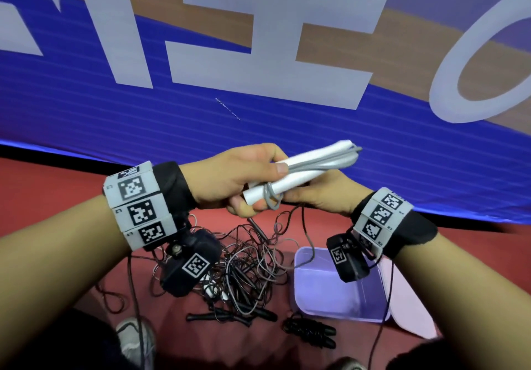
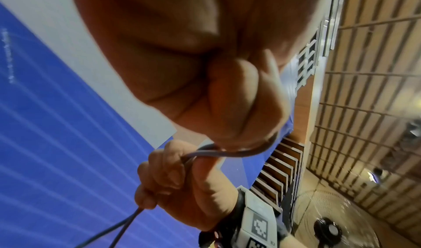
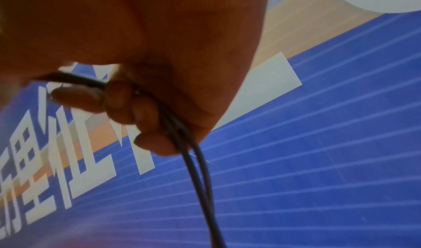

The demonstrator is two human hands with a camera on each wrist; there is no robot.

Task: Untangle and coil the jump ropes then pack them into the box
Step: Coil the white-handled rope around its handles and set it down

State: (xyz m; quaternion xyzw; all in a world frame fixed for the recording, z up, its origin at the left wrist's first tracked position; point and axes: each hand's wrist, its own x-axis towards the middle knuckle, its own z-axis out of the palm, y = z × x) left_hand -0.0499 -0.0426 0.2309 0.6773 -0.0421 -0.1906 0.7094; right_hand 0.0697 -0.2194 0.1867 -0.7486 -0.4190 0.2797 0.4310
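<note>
Nearest to us, on the red floor [image 1: 71, 269], a black rope [image 1: 311, 331] lies already bundled with its handles together, just beside the near edge of the lavender box [image 1: 339, 292], which stands open and looks empty apart from a grey strand trailing over its far rim. To the left of the box sits the tangle of dark ropes [image 1: 244, 263], thin cords looped through one another with black handles poking out at the near side; we judge these light, limp and springy, likely to snag if pulled by the cord, so we would take each by its stiff handles and feed the cord out loop by loop. Farther off, held up in front of us, our left hand [image 1: 244, 177] is clamped around the two white handles [image 1: 298, 168] of the grey rope [image 1: 324, 160], thumb pressing the folded strands flat against them. Our right hand [image 1: 321, 194] sits under and behind the bundle, its fingers [image 3: 127, 104] curled around a doubled length of the grey cord that hangs down toward the floor. The handles look smooth and could slip, so a firm grip mid-handle suits them best. Beyond the hands stands a blue printed banner [image 1: 258, 111].
</note>
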